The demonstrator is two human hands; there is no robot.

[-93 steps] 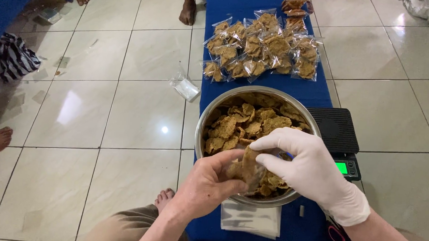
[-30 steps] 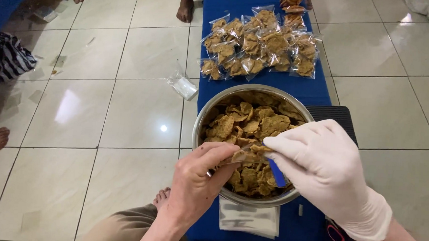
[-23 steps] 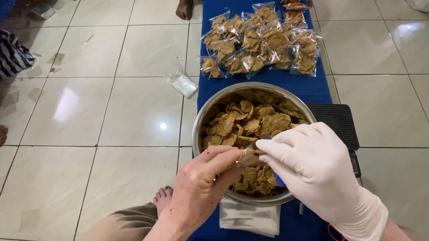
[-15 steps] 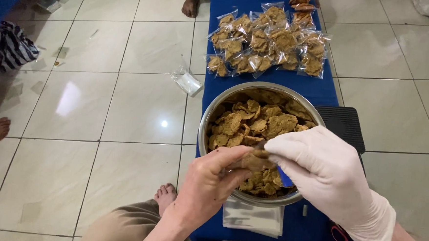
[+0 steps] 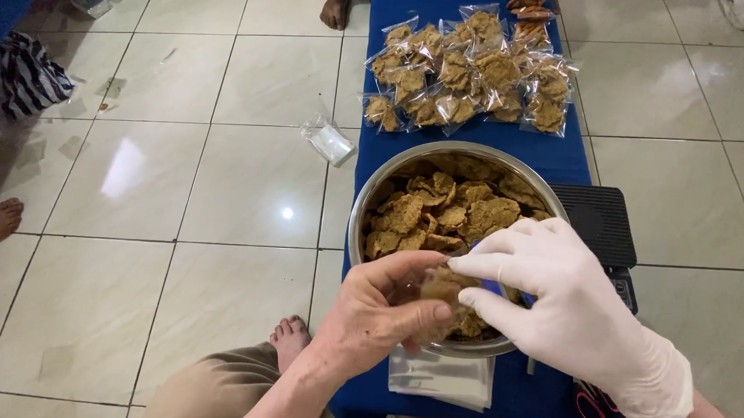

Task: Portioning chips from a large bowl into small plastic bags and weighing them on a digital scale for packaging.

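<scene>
Two hands meet over a steel bowl of brown crackers on a blue table.

The tiled floor (image 5: 178,182) fills the left of the frame; the blue table (image 5: 553,155) runs up the centre-right. At mid-frame sits the steel bowl (image 5: 363,217), with packed bags of crackers (image 5: 468,82) at top centre and a black scale (image 5: 600,221) just right of the bowl. Over the bowl's near rim, the gloved right hand (image 5: 575,309) pinches with finger and thumb, other fingers loose, while the bare left hand (image 5: 384,307) curls partly closed; both grip a small clear bag of crackers (image 5: 446,289). Flat empty bags (image 5: 439,378) lie below.
</scene>
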